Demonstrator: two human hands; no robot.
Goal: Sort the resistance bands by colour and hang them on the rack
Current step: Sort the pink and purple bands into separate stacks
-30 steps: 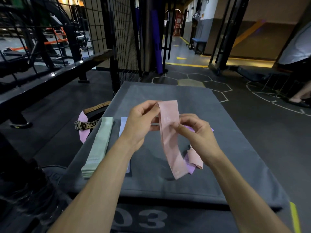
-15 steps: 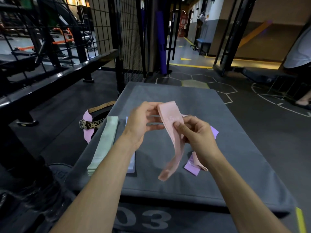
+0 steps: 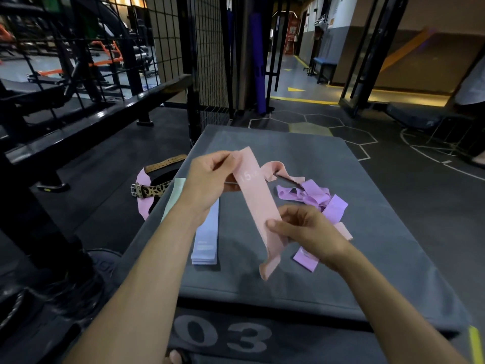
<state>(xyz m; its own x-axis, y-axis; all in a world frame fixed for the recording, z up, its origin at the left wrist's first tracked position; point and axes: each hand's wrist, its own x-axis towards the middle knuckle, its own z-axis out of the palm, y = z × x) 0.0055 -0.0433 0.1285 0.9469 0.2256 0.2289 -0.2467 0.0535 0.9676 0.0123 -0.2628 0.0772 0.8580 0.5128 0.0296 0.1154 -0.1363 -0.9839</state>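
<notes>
A pink resistance band (image 3: 258, 203) marked "15" is held above the grey padded box (image 3: 380, 258). My left hand (image 3: 210, 179) pinches its top end, and my right hand (image 3: 301, 229) pinches it lower down; its tail hangs below. On the box, to the right, lies a tangle of purple bands (image 3: 317, 198) with another pink band (image 3: 278, 168) behind it. A flat stack of pale blue bands (image 3: 206, 240) lies under my left wrist, and a mint green band (image 3: 175, 193) shows just left of it.
A pink leopard-print belt (image 3: 149, 190) lies on the floor left of the box. A black metal rail (image 3: 86, 122) and a wire mesh rack (image 3: 210, 61) stand to the left and behind. A person's body (image 3: 472, 82) shows at the far right edge.
My right hand slid down the pink band from near the top to its lower part, stretching it out flat. The purple pile, hidden before, now shows.
</notes>
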